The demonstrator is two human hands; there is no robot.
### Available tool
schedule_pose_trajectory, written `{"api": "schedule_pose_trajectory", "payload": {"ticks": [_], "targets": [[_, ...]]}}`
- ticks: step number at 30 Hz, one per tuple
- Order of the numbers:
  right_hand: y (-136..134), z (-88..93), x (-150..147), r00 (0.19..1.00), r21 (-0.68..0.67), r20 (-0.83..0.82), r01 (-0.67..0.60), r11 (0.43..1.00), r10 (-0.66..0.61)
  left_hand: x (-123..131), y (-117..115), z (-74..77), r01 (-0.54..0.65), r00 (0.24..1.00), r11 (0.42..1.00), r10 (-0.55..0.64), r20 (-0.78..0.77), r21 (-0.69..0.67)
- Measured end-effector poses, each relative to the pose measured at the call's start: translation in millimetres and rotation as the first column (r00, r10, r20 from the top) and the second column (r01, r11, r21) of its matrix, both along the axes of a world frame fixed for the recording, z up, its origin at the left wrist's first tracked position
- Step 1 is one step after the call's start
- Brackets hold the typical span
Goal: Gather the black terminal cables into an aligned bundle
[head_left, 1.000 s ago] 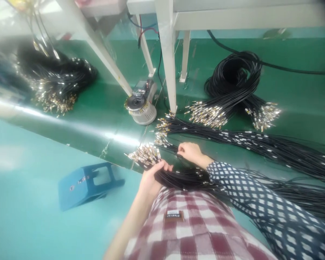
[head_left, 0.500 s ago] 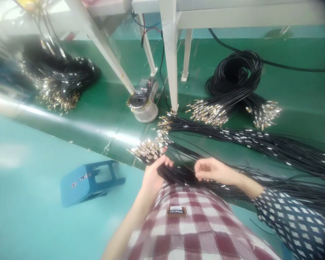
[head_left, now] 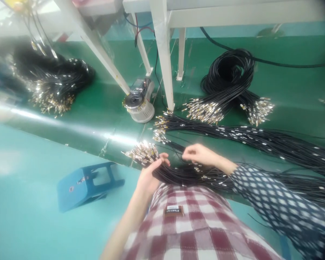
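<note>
My left hand [head_left: 151, 177] is wrapped round a thick bundle of black cables [head_left: 176, 175], close to its end. Silver and gold metal connectors [head_left: 143, 153] fan out past the thumb, toward the left. My right hand [head_left: 199, 154] is closed, with thumb and fingertips pinched together. It hovers just above the bundle, beside a thinner strand of black cables [head_left: 176, 145] that runs up to its fingertips. What sits inside the pinch is hidden. More metal tips [head_left: 203, 175] show among the cables below the right wrist.
A long cable bundle [head_left: 233, 133] lies on the green surface [head_left: 108, 115]. Behind it are a coiled bundle [head_left: 230, 76], white table legs [head_left: 164, 65] and a white round device [head_left: 141, 108]. Another cable pile [head_left: 56, 79] is at left. A blue stool [head_left: 83, 184] lies on the floor.
My right hand has moved left and up, from over the bundle to the thinner strand. My left hand keeps its grip on the bundle. The whole view has shifted slightly.
</note>
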State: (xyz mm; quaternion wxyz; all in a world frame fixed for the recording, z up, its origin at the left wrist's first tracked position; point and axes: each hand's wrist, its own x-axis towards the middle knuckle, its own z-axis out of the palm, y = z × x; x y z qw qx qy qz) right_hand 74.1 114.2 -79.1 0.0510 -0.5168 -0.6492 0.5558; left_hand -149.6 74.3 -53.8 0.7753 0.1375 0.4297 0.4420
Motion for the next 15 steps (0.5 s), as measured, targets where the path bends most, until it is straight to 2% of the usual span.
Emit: {"api": "schedule_pose_trajectory", "payload": {"ticks": [1,3,5,7,10,13,15], "targets": [[10.7,-10.2,-5.8,0.987,0.102,0.151,0.031,0.994,-0.046,-0.7,-1.1,-0.8,-0.004,1.0,1.0,0.004,0.003,0.002],[27.4,-31.6,-18.5,0.941,0.21,0.319,0.042,0.977,-0.109,-0.6,-3.1,-1.8,-0.008,1.0,1.0,0.008,-0.002,0.0],[35.8,-49.3,-28.6,0.93,0.232,0.345,0.044,0.972,-0.124,1.1,-4.1,-1.7,-0.024,1.0,1.0,0.024,-0.003,0.005],[37.0,-58.5,-31.3,0.933,0.25,0.333,0.055,0.967,-0.139,3.7,-3.7,-0.5,-0.066,0.998,0.998,0.066,-0.004,0.013],[31.2,-55.6,-19.1,0.95,0.252,0.262,0.103,0.962,-0.17,7.4,-0.6,2.6,-0.096,0.995,0.995,0.096,-0.031,0.016],[20.7,-41.3,1.5,0.975,0.199,0.151,0.129,0.971,-0.161,9.7,2.8,4.2,-0.084,0.993,0.996,0.086,-0.084,0.024],[10.7,-30.6,12.2,0.984,0.124,0.007,0.178,0.976,-0.18,10.5,3.8,3.4,-0.105,0.989,0.994,0.107,-0.105,0.019]]}}
